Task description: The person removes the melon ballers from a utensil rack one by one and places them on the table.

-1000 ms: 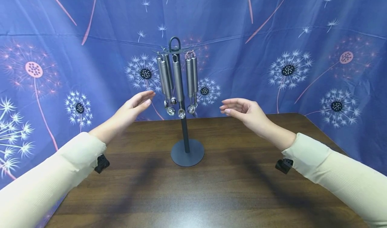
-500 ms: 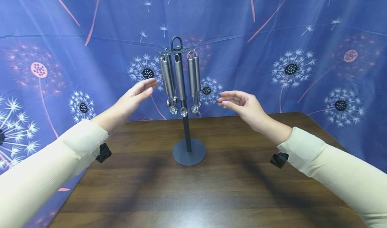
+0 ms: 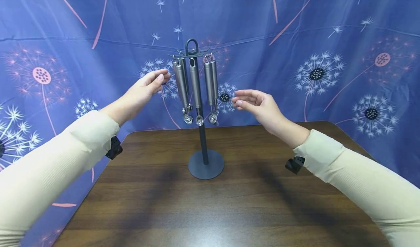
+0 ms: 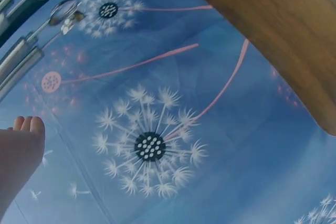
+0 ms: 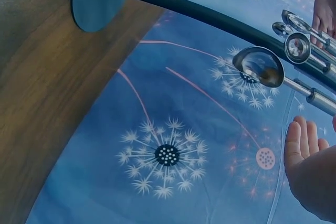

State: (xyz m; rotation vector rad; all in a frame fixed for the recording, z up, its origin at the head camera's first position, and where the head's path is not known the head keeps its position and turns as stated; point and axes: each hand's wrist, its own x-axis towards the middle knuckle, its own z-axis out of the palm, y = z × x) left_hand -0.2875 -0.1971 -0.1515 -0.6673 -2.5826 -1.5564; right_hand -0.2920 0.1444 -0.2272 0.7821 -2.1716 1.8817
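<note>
A dark metal stand [image 3: 203, 141] with a round base and a looped top stands on the table. Several steel utensils [image 3: 195, 86] with thick cylindrical handles hang from its hooks, their small round bowls pointing down. In the right wrist view one bowl [image 5: 259, 66] looks like a small scoop; the exact kind is unclear. My left hand [image 3: 144, 89] is raised just left of the handles near their upper half, fingers relaxed and apart from them. To the right, my right hand [image 3: 260, 108] hovers lower, fingers loosely bent, holding nothing. Neither hand touches the stand.
The brown wooden table [image 3: 210, 210] reaches back to a blue curtain [image 3: 262, 65] printed with dandelions. The stand's round base [image 3: 206, 168] rests near the table's far side. Black wrist cameras [image 3: 114, 148] sit below both cuffs.
Both hands have risen; the left has gone up beside the upper handles, and the right has moved up and slightly left. The utensils still hang on the stand.
</note>
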